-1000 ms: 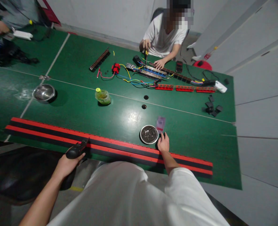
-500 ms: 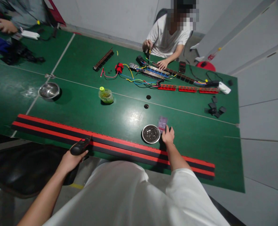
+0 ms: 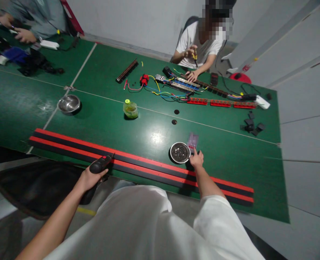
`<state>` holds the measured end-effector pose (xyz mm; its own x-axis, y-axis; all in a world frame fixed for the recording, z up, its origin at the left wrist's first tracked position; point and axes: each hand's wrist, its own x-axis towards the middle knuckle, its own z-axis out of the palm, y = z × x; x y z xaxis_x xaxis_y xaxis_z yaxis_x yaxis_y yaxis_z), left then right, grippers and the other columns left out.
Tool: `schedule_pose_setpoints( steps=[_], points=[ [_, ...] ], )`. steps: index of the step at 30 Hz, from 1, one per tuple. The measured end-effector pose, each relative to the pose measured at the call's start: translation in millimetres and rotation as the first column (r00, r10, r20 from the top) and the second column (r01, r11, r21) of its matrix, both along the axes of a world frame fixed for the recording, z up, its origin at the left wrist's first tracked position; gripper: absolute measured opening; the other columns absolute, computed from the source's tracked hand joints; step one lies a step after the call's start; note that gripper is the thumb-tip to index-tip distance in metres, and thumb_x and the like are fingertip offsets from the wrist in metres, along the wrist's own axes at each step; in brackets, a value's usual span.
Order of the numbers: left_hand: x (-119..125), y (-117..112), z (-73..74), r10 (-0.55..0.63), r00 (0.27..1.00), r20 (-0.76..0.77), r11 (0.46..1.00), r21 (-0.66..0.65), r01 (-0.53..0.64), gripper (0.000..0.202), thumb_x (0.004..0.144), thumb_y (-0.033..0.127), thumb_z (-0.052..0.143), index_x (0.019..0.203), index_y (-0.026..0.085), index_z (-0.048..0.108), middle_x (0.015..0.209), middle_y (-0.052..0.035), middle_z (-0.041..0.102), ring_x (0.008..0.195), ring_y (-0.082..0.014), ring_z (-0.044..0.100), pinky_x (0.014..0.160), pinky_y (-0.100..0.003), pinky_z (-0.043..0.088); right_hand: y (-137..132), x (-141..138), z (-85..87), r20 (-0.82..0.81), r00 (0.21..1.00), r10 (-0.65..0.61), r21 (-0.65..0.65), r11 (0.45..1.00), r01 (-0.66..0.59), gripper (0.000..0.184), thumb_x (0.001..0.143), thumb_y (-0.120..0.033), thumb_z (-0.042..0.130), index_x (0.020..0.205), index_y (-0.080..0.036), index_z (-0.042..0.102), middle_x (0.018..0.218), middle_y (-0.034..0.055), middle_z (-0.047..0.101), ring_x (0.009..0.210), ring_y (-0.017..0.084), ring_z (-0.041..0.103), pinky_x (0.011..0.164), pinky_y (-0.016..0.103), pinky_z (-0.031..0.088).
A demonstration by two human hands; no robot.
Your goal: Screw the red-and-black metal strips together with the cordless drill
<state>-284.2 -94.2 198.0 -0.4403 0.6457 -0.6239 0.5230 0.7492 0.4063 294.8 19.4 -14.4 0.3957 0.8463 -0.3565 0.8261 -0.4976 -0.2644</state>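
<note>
The small metal dish of screws (image 3: pixel 179 152) on the green table (image 3: pixel 94 115) is my marker for everything here. My right hand (image 3: pixel 197 159) lies just to the right of the dish, knuckles up, fingertips reaching forward to the lower edge of a small pinkish packet (image 3: pixel 192 138) that sits right beside the dish on its far right side. I cannot tell whether those fingers are pinching anything or only resting there. On the near side of the dish, between it and my body, runs the long red and black strip (image 3: pixel 149 165), stretched along the table edge well past the dish on both sides. Far to the left of the dish, my left hand (image 3: pixel 90 177) is wrapped firmly round the grip of a black power screwdriver (image 3: pixel 99 166), its nose pointing onto the strip. Beyond the dish and to the left stands a green bottle (image 3: pixel 130 109), and farther left still an empty-looking steel bowl (image 3: pixel 69 104). Straight across from the dish, at the far edge, a person in a white shirt has a hand (image 3: pixel 192 76) on a tangle of coloured wires (image 3: pixel 170 94). To the right of the dish and farther back lie a few small black parts (image 3: pixel 252 126).
</note>
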Motion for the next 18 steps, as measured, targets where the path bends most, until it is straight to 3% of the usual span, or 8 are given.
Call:
schedule_pose_setpoints(
  steps=[4, 8, 12, 14, 18],
  points=[
    [3.0, -3.4, -0.8, 0.001, 1.000, 0.001, 1.000, 0.016, -0.001, 0.044, 0.063, 0.052, 0.081, 0.094, 0.021, 0.075, 0.065, -0.0021, 0.073, 0.069, -0.0289, 0.074, 0.059, -0.031, 0.049, 29.4, 15.8, 3.2, -0.015, 0.996, -0.087, 0.010, 0.996, 0.087, 0.086, 0.082, -0.020, 0.057, 0.166, -0.018, 0.041, 0.159, 0.0233, 0.048, 0.147, 0.040, 0.045, 0.120, 0.060, 0.040],
    [0.5, -7.1, -9.7, 0.032, 0.994, 0.107, 0.999, 0.012, -0.034, 0.045, 0.065, 0.056, 0.081, 0.086, 0.017, 0.073, 0.059, -0.0029, 0.069, 0.059, -0.0249, 0.070, 0.056, -0.030, 0.047, 23.1, 7.6, 19.7, -0.033, 0.972, -0.234, 0.164, 0.958, 0.236, 0.078, 0.082, -0.018, 0.052, 0.160, -0.010, 0.047, 0.147, 0.0235, 0.060, 0.139, 0.038, 0.054, 0.117, 0.053, 0.043],
    [-5.6, -5.3, -15.4, 0.144, 0.956, 0.256, 0.987, 0.031, -0.157, 0.047, 0.063, 0.055, 0.083, 0.084, 0.014, 0.072, 0.056, -0.0033, 0.066, 0.050, -0.0204, 0.061, 0.051, -0.029, 0.046, -24.6, -29.2, 37.0, -0.001, 0.915, -0.404, 0.284, 0.877, 0.388, 0.067, 0.087, -0.021, 0.045, 0.152, -0.005, 0.053, 0.141, 0.0307, 0.061, 0.134, 0.045, 0.055, 0.112, 0.062, 0.044],
    [-10.6, -3.3, -13.7, 0.192, 0.924, 0.332, 0.970, 0.077, -0.229, 0.049, 0.061, 0.052, 0.084, 0.089, 0.014, 0.072, 0.059, -0.0021, 0.066, 0.048, -0.0181, 0.059, 0.050, -0.029, 0.047, -57.6, -45.2, 45.0, 0.005, 0.894, -0.449, 0.352, 0.837, 0.418, 0.065, 0.089, -0.023, 0.043, 0.152, -0.011, 0.054, 0.143, 0.0299, 0.058, 0.135, 0.048, 0.052, 0.108, 0.068, 0.043],
    [-30.9, -4.4, -7.0, 0.240, 0.863, 0.444, 0.929, 0.151, -0.336, 0.048, 0.061, 0.048, 0.085, 0.091, 0.015, 0.069, 0.069, -0.0027, 0.068, 0.048, -0.0140, 0.056, 0.048, -0.028, 0.047, -119.5, -73.2, 57.9, -0.012, 0.989, -0.145, 0.308, 0.941, 0.142, 0.062, 0.089, -0.023, 0.046, 0.150, -0.024, 0.060, 0.136, 0.0250, 0.062, 0.116, 0.046, 0.061, 0.101, 0.065, 0.045]
  ],
)
